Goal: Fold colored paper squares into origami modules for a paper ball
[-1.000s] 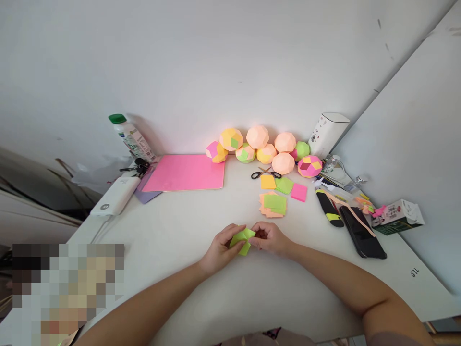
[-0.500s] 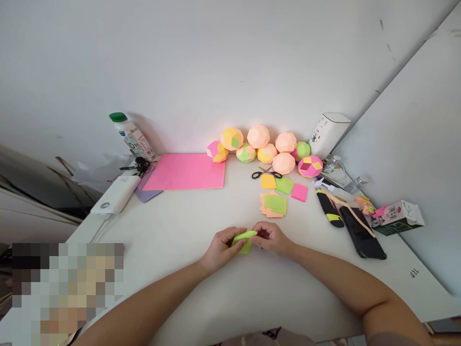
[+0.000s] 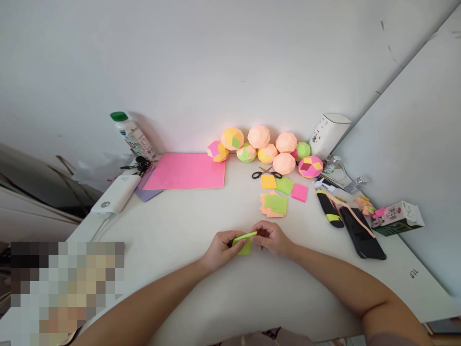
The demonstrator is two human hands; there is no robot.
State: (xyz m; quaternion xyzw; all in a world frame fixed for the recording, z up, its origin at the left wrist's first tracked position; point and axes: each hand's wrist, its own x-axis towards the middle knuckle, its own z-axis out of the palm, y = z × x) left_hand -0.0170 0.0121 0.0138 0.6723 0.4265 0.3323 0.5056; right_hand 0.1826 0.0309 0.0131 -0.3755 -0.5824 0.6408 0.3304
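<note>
Between my hands, just above the near part of the white desk, is a green sticky note (image 3: 245,247) with its upper edge folded over. My left hand (image 3: 222,248) pinches it from the left, thumb in front and fingers behind. At its right end, my right hand (image 3: 272,238) grips the folded edge between thumb and fingers. Beyond my hands lies a stack of peach and green sticky notes (image 3: 275,204). Orange notes (image 3: 268,181), green notes (image 3: 285,185) and pink notes (image 3: 299,192) lie behind that stack.
Open scissors (image 3: 266,173) lie behind the notes. Several folded-paper balls (image 3: 284,164) line the wall. A pink board (image 3: 187,172) and a white power bank (image 3: 117,193) are at left. A yellow-black cutter (image 3: 329,209), a phone (image 3: 362,233) and a small carton (image 3: 401,217) are at right.
The folded top edge of the green note now looks flatter and thinner. Both hands have stayed in nearly the same place.
</note>
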